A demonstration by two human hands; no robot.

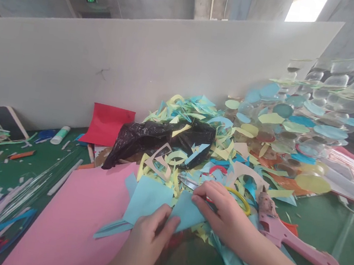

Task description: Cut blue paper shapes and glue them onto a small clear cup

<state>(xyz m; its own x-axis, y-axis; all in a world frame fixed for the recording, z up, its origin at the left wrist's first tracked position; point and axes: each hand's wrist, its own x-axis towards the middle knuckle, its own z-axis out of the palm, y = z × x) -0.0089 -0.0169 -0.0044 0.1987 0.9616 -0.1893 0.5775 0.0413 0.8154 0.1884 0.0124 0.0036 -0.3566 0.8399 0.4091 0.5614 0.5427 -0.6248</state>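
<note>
The green tabletop (318, 227) runs out to the right edge beyond the pink-handled tool (299, 248); my left hand (152, 238) and right hand (218, 210) both grip light-blue paper (147, 201).

paper scrap heap (196, 113) ahead

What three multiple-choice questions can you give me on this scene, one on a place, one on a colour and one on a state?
1. Where is the black plastic bag? A) Under the pink sheet B) In the paper-scrap heap C) On the phone
2. What colour is the paper between the left hand and right hand? A) Red B) Yellow C) Light blue
3. How does the red sheet stand? A) Leaning against the white board B) Flat under the paper C) Crumpled in the bag

1 B: scraps surround it.
2 C: both hands touch that paper.
3 A: its upper edge rests on the board.
</note>
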